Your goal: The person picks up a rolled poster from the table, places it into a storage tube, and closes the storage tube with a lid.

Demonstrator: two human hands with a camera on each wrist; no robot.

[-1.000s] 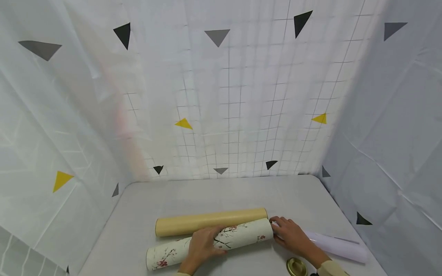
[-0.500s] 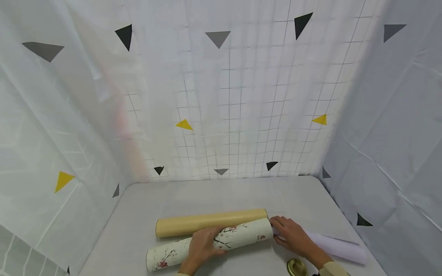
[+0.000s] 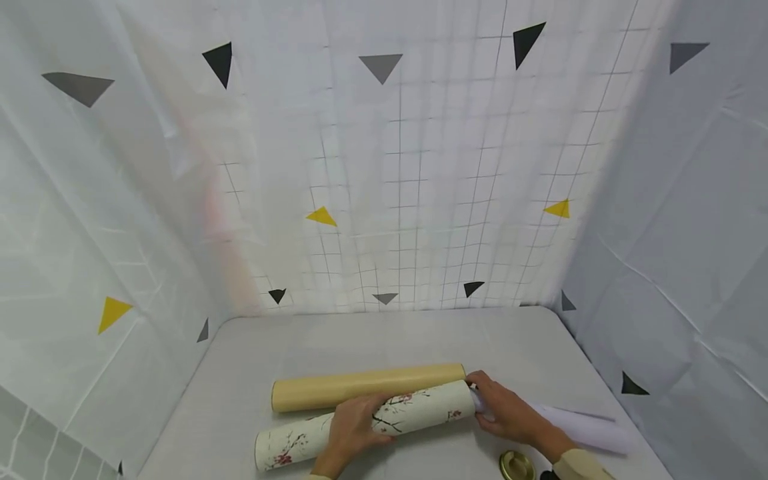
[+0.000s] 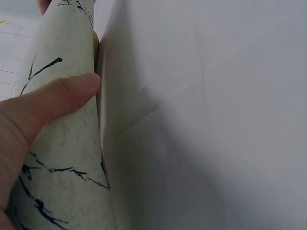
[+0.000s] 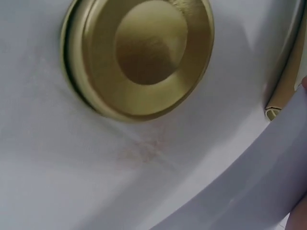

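A pale cardboard tube [image 3: 426,408] printed with blossom branches lies slantwise near the front. Around its middle my left hand [image 3: 353,427] grips it from above; in the left wrist view the thumb [image 4: 72,93] lies across the tube. At the tube's right end, my right hand [image 3: 507,408] holds a rolled sheet of pale lilac-white paper [image 3: 585,427], its near end right at the tube's opening. That roll stretches away to the right, past the wrist. The right wrist view shows the paper [image 5: 259,182] as a smooth curved band; the right fingertips are mostly hidden.
A plain yellow-tan tube [image 3: 366,387] lies just behind the printed one. Below the right forearm, a round gold lid [image 3: 517,465] rests on the white table [image 3: 384,340], beside a small dark object [image 3: 547,475]. White sheeting with triangles encloses the back and sides.
My right hand has shifted its fingers at the tube's opening, and the paper roll's far end has moved slightly left toward the tube. My left hand and the printed tube have stayed put.
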